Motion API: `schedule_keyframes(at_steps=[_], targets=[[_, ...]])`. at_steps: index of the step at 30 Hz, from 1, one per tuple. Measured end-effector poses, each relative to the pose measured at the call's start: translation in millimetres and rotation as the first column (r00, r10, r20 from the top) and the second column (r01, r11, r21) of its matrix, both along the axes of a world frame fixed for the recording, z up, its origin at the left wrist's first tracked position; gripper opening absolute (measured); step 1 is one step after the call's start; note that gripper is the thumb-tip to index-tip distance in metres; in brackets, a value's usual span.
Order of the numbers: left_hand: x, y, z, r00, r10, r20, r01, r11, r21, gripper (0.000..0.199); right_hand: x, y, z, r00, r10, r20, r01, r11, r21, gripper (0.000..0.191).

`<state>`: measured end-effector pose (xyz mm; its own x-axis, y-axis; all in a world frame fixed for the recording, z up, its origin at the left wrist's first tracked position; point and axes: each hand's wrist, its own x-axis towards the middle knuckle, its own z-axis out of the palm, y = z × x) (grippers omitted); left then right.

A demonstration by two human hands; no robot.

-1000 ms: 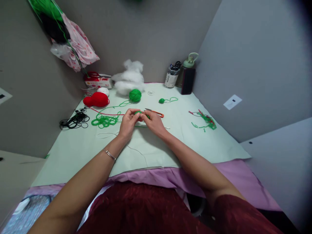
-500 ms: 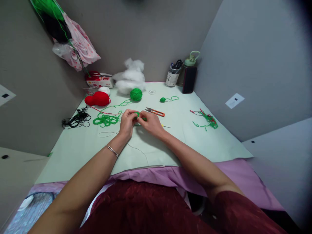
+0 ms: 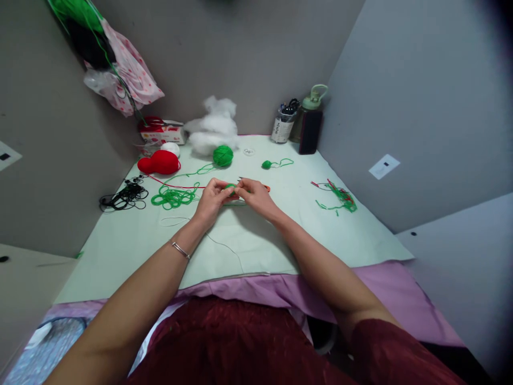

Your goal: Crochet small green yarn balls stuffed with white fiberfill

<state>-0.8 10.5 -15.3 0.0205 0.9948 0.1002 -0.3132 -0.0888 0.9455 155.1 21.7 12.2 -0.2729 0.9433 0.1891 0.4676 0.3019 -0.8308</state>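
Observation:
Both hands meet over the middle of the table around a small green yarn piece [image 3: 231, 186], mostly covered by fingers. My left hand [image 3: 213, 199] is closed on its left side. From the right, my right hand [image 3: 256, 198] pinches the same piece with thumb and finger. Just behind the right hand, the orange thread snips [image 3: 267, 188] are largely hidden. Left of my hands lies a loose tangle of green yarn [image 3: 173, 197]. A green yarn ball [image 3: 223, 156] sits behind them. One red strand runs from the red stuffed shape [image 3: 159, 162] toward my left hand.
Black cord [image 3: 124, 195] lies at the left edge, green and red yarn scraps [image 3: 340, 197] at the right. White stuffing [image 3: 214, 125], a box [image 3: 168, 132], a pen cup [image 3: 282, 127] and a bottle [image 3: 310, 115] stand along the back. A small green piece [image 3: 266, 164] trails a tail.
My right hand has shifted right and now covers most of the thread snips. The green piece has moved slightly right between my fingers.

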Motion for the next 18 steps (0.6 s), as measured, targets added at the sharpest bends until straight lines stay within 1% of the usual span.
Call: schedule_keyframes(at_steps=[3, 7, 9, 11, 13, 16, 18], targets=[[0, 3, -3.4, 0.997, 0.062, -0.047, -0.061, 0.998, 0.023, 0.031, -1, -4, 4.4, 0.999, 0.046, 0.021, -0.046, 0.999, -0.001, 0.015], [2, 11, -7.0, 0.975, 0.193, -0.11, -0.185, 0.98, 0.078, 0.025, -12, -11, 1.6, 0.999, 0.006, 0.032, -0.005, 1.0, -0.019, 0.013], [2, 13, -7.6, 0.966, 0.225, -0.125, -0.214, 0.972, 0.093, 0.024, -18, -14, -1.6, 1.0, -0.016, 0.011, 0.017, 1.0, -0.019, 0.011], [1, 13, -6.7, 0.97, 0.206, -0.133, -0.195, 0.977, 0.091, 0.022, -20, -16, -3.7, 1.0, -0.012, -0.027, 0.011, 1.0, -0.022, 0.011], [-1, 10, -3.9, 0.979, 0.149, -0.142, -0.138, 0.987, 0.081, 0.02, -19, -17, -3.5, 0.997, 0.021, -0.073, -0.023, 0.999, -0.03, 0.011], [-4, 3, 3.3, 0.986, 0.065, -0.154, -0.053, 0.996, 0.078, 0.015, -13, -16, 1.4, 0.986, 0.086, -0.142, -0.094, 0.995, -0.045, 0.016], [-8, 0, 8.3, 0.987, 0.047, -0.152, -0.033, 0.995, 0.093, 0.014, -7, -15, 6.4, 0.978, 0.107, -0.177, -0.118, 0.992, -0.052, 0.022]])
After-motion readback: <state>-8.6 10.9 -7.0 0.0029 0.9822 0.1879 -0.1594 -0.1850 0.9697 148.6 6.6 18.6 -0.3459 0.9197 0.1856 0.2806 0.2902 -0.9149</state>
